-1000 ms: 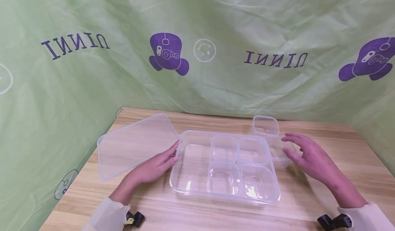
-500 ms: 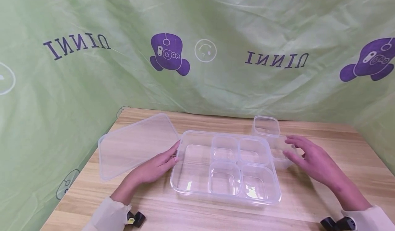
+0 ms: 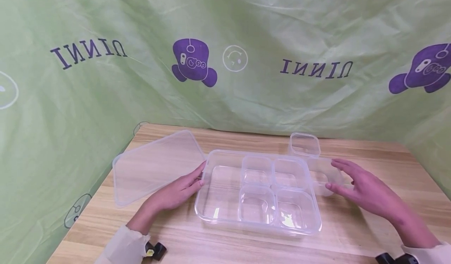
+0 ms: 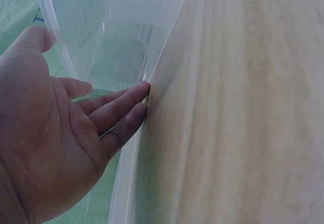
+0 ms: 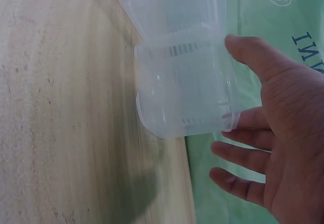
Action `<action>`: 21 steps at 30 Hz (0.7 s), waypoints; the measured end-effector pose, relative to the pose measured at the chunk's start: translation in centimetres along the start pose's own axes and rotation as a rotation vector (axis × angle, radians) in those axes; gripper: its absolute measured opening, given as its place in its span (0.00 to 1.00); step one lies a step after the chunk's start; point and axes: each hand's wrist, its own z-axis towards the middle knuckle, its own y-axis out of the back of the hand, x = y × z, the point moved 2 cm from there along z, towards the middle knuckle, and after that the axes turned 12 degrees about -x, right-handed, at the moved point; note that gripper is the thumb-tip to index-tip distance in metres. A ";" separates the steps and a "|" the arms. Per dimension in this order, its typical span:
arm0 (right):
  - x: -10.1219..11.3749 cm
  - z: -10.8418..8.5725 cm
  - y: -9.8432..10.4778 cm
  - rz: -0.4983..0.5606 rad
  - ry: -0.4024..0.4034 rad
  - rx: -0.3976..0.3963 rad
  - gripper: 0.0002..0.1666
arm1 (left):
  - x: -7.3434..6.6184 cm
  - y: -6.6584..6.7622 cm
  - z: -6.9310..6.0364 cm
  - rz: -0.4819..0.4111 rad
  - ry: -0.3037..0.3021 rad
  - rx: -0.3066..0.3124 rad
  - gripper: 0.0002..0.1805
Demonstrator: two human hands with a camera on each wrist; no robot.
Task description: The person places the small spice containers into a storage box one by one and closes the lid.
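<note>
Small clear square plastic cup (image 3: pixel 318 174) near middle of wooden bench (image 3: pixel 183 248), just beside large clear rectangular plastic box (image 3: pixel 258 225). Right hand (image 3: pixel 363 189) pinches cup between thumb and forefinger, other fingers spread. Four more cups (image 3: pixel 257 203) stand inside box. Left hand (image 3: pixel 176 191), fingers nearly straight, touches box's left wall. Another clear square cup (image 3: pixel 304 144) toward bench's far edge. Translucent rectangular plastic lid (image 3: pixel 158 168) by bench's left edge. Green printed curtain (image 3: pixel 246 107) beyond.
</note>
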 end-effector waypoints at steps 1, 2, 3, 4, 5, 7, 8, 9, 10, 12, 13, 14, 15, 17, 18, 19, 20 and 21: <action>0.0 -0.1 0.1 0.006 0.006 0.011 0.47 | 0.0 0.0 0.0 0.000 0.000 0.000 0.36; -0.1 -0.1 0.1 0.012 0.013 0.017 0.47 | 0.0 0.0 0.0 0.000 0.000 0.001 0.36; -0.1 -0.1 0.2 0.015 0.022 0.016 0.47 | 0.1 0.0 0.0 0.001 0.000 0.001 0.36; -0.1 -0.2 0.2 0.016 0.030 0.015 0.47 | 0.1 0.0 0.0 0.002 0.000 0.002 0.35; -0.2 -0.2 0.2 0.015 0.037 0.012 0.47 | 0.1 0.0 0.0 0.003 0.001 0.001 0.35; -0.2 -0.2 0.2 0.010 0.047 0.007 0.46 | 0.1 0.0 0.0 0.002 0.002 0.001 0.35; -0.3 -0.2 0.2 0.006 0.050 0.003 0.46 | 0.1 0.0 0.0 0.001 0.003 0.001 0.35; -0.3 -0.2 0.3 0.002 0.051 0.000 0.46 | 0.1 0.0 0.1 0.001 0.004 0.002 0.35; -0.4 -0.3 0.3 0.000 0.052 -0.003 0.46 | 0.2 0.0 0.1 0.000 0.005 0.003 0.36; -0.6 -0.3 0.3 0.003 0.061 -0.007 0.47 | 0.2 0.0 0.1 -0.001 0.007 0.002 0.36; -0.7 -0.3 0.3 0.004 0.066 -0.011 0.47 | 0.2 0.0 0.1 -0.001 0.008 0.003 0.36; -0.8 -0.4 0.4 0.002 0.073 -0.015 0.47 | 0.1 0.0 0.1 -0.001 0.008 0.003 0.36; -0.9 -0.4 0.4 0.000 0.086 -0.018 0.48 | 0.1 0.0 0.1 -0.003 0.007 0.003 0.36; -1.1 -0.5 0.5 -0.003 0.117 -0.019 0.48 | 0.1 0.0 0.1 -0.005 0.006 0.002 0.36; -1.2 -0.5 0.6 -0.005 0.133 -0.021 0.48 | 0.1 0.0 0.1 -0.006 0.007 0.002 0.36; -1.2 -0.5 0.7 -0.010 0.147 -0.027 0.47 | 0.1 0.0 0.1 -0.005 0.008 0.002 0.36; -1.3 -0.5 0.8 -0.012 0.164 -0.029 0.47 | 0.0 0.0 0.1 -0.004 0.009 0.002 0.36; -1.3 -0.5 0.8 -0.010 0.179 -0.027 0.47 | 0.0 0.0 0.1 -0.003 0.010 0.001 0.36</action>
